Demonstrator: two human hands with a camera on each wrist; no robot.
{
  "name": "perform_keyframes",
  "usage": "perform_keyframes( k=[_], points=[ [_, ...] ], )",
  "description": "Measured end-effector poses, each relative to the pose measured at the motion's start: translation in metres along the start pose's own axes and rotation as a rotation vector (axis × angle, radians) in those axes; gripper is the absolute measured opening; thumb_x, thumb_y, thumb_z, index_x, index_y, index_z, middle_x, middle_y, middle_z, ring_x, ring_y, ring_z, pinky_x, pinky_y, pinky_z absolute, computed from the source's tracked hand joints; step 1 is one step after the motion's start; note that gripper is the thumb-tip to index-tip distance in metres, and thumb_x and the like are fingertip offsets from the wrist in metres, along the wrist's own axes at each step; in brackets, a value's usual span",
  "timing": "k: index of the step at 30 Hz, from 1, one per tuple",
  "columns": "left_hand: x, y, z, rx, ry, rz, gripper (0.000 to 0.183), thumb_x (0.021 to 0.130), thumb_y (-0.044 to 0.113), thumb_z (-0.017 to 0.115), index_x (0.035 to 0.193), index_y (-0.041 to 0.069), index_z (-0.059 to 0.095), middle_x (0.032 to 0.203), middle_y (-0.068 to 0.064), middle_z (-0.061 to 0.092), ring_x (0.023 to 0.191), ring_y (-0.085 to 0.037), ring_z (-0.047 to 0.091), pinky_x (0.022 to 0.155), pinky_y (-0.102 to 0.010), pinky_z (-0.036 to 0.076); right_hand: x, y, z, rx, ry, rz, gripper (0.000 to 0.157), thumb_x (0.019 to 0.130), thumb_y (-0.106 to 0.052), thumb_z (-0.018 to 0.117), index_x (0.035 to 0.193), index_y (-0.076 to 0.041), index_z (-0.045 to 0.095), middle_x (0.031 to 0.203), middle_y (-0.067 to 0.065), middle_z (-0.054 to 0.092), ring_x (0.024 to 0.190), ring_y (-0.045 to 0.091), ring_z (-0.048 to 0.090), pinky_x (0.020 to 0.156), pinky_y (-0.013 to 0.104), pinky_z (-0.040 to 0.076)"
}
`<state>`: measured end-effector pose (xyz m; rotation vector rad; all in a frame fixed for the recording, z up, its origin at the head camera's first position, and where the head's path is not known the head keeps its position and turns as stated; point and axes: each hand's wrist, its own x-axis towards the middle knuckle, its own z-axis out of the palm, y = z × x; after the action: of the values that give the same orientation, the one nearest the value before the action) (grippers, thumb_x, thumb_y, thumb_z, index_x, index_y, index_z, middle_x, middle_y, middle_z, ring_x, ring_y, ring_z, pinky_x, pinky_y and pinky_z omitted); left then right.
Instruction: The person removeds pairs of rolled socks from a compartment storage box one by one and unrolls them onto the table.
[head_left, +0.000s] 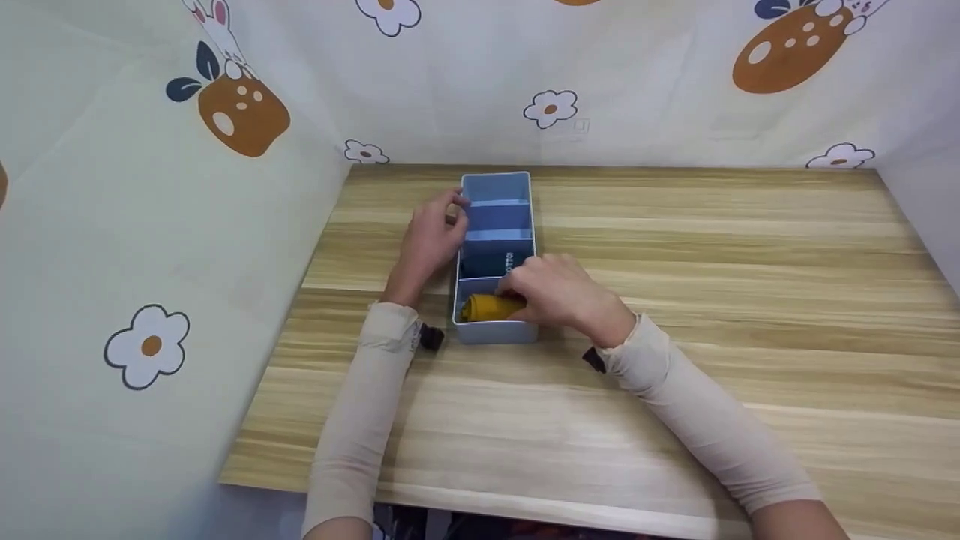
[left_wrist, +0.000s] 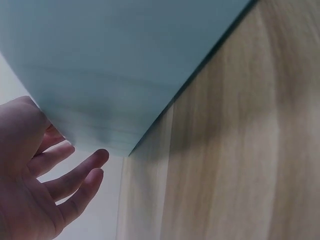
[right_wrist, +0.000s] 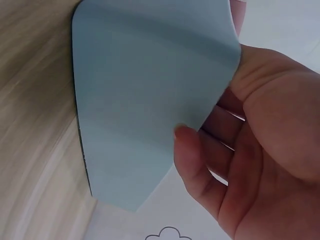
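Observation:
A long light-blue box [head_left: 495, 332], split into several compartments, stands on the table between the hands. In its nearest compartment lies a rolled yellow cloth [head_left: 491, 307]. My right hand [head_left: 566, 296] reaches over the right rim and pinches the roll, its fingertips partly hidden inside. The right wrist view shows the little finger [right_wrist: 190, 155] along the box's outer wall. At the far left rim my left hand [head_left: 433, 234] rests its fingertips, the other fingers loosely spread outside. The compartment behind the roll holds a dark teal item [head_left: 487, 261] with white lettering.
The box stands on a wood-grain table [head_left: 712, 300], left of its middle. Pale curtains [head_left: 637, 75] printed with flowers and rabbits enclose the table's back and sides. A small black piece [head_left: 431, 337] shows at the left cuff.

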<state>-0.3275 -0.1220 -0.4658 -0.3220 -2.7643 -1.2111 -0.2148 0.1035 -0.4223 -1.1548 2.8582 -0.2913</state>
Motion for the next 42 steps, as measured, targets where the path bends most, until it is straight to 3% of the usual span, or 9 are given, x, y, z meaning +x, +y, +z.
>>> perform_keyframes(
  k=[19, 31, 42],
  points=[
    [-0.001, 0.001, 0.000, 0.026, 0.009, 0.013, 0.040, 0.107, 0.019, 0.058, 0.146, 0.009, 0.064, 0.139, -0.005, 0.074, 0.115, -0.025, 0.078, 0.100, -0.043, 0.062, 0.001, 0.008, -0.004, 0.075, -0.050, -0.046, 0.022, 0.090, -0.032, 0.089, 0.109, -0.022, 0.082, 0.091, -0.004, 0.076, 0.078, 0.019, 0.067, 0.066, 0.043, 0.054],
    [0.001, 0.001, -0.001, 0.018, -0.019, -0.031, 0.038, 0.109, 0.023, 0.057, 0.146, 0.013, 0.063, 0.148, -0.003, 0.069, 0.119, -0.023, 0.075, 0.103, -0.043, 0.061, -0.002, 0.014, -0.019, 0.231, -0.064, -0.053, 0.043, 0.094, -0.031, 0.086, 0.131, -0.011, 0.076, 0.116, 0.005, 0.079, 0.097, 0.023, 0.071, 0.092, 0.044, 0.060],
    [-0.001, 0.001, -0.001, 0.032, -0.021, -0.022, 0.042, 0.110, 0.024, 0.056, 0.150, 0.012, 0.060, 0.142, -0.003, 0.072, 0.117, -0.023, 0.076, 0.103, -0.043, 0.061, -0.003, 0.023, -0.016, 0.276, -0.048, -0.131, 0.040, 0.093, -0.031, 0.084, 0.124, -0.007, 0.078, 0.112, 0.007, 0.072, 0.096, 0.023, 0.065, 0.089, 0.041, 0.057]
  ],
)
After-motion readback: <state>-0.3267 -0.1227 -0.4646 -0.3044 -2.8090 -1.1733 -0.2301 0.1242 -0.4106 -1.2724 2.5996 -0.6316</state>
